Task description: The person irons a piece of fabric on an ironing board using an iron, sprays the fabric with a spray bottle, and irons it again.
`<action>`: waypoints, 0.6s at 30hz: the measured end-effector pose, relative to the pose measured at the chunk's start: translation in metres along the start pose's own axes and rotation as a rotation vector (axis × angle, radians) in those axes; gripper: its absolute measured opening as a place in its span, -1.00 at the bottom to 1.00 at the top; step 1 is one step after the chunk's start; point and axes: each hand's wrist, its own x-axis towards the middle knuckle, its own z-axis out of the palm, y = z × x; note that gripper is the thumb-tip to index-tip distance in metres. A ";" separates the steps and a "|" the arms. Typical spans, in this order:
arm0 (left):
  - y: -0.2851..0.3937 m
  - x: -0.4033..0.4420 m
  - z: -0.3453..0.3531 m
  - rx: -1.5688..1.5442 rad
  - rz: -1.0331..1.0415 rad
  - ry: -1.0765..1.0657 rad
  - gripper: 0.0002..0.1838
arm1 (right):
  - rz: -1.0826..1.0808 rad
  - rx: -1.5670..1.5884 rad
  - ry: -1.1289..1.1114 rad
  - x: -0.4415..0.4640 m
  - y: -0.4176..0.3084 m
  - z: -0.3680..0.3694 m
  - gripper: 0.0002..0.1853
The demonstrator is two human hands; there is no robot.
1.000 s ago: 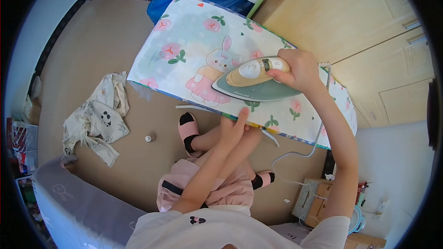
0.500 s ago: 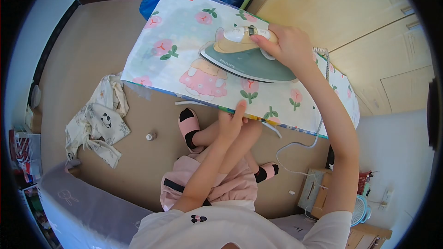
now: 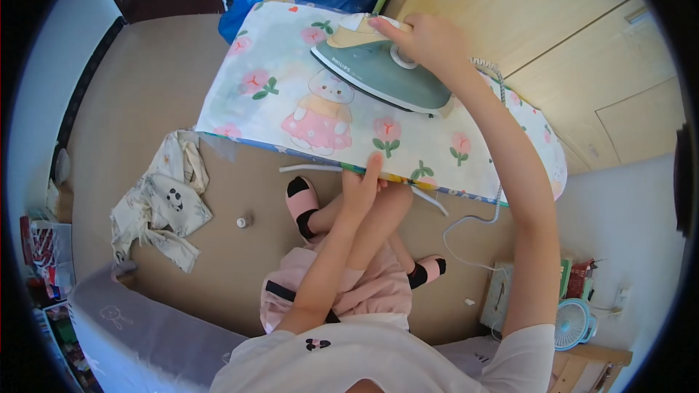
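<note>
A green and cream clothes iron (image 3: 378, 73) is near the far side of an ironing board (image 3: 426, 142), whose white cover has pink flowers and a rabbit figure. My right hand (image 3: 435, 40) is wrapped around the iron's handle, thumb along the top. The iron's tip points left and its near side edge shows; whether the soleplate touches the cover I cannot tell. At the board's near edge, my left hand (image 3: 362, 188) grips with the thumb on top and the fingers curled underneath, partly hidden.
The iron's cord (image 3: 466, 220) hangs over the near edge toward the right. Cabinets (image 3: 575, 51) flank the far side. A panda-print garment (image 3: 164, 200) and a small bottle (image 3: 244, 221) are on the floor at left. A blue fan (image 3: 574, 322) stands lower right.
My right hand has moved the iron away from me toward the far edge, uncovering the rabbit's head. My left hand keeps its grip on the near edge. The view has shifted slightly.
</note>
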 end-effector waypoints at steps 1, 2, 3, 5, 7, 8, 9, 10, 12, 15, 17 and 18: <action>0.000 0.000 0.000 0.005 -0.016 0.012 -0.82 | 0.075 0.038 -0.098 0.002 -0.002 -0.007 -0.24; 0.000 0.001 0.000 0.001 -0.008 0.007 -0.82 | 0.072 0.033 -0.089 0.003 0.000 -0.009 -0.24; 0.000 0.002 0.000 -0.017 -0.004 -0.006 -0.82 | 0.058 0.123 -0.017 0.004 0.005 -0.011 -0.24; -0.002 0.002 -0.001 -0.050 -0.004 -0.009 -0.82 | 0.035 0.202 0.042 0.007 0.017 -0.021 -0.23; -0.003 0.002 -0.003 -0.005 0.003 -0.051 -0.81 | 0.055 0.168 0.025 0.011 0.028 -0.044 -0.31; -0.003 0.003 -0.003 -0.012 0.005 -0.053 -0.81 | 0.052 0.162 0.026 0.013 0.035 -0.048 -0.31; -0.004 0.003 -0.003 -0.020 0.005 -0.047 -0.81 | -0.003 0.257 0.065 0.014 0.041 -0.052 -0.37; -0.005 0.003 -0.002 -0.027 0.003 -0.042 -0.81 | -0.056 0.352 0.103 0.014 0.046 -0.054 -0.42; -0.008 0.003 -0.002 -0.038 -0.001 -0.033 -0.81 | -0.102 0.325 0.078 0.009 0.054 -0.056 -0.44; -0.008 0.004 -0.002 -0.043 -0.002 -0.031 -0.81 | -0.192 0.252 0.042 -0.007 0.052 -0.052 -0.46; -0.008 0.003 -0.003 -0.044 0.000 -0.033 -0.81 | -0.245 0.176 -0.009 -0.018 0.047 -0.045 -0.48; -0.009 0.003 -0.003 -0.039 -0.008 -0.033 -0.81 | -0.250 0.178 -0.013 -0.022 0.048 -0.039 -0.48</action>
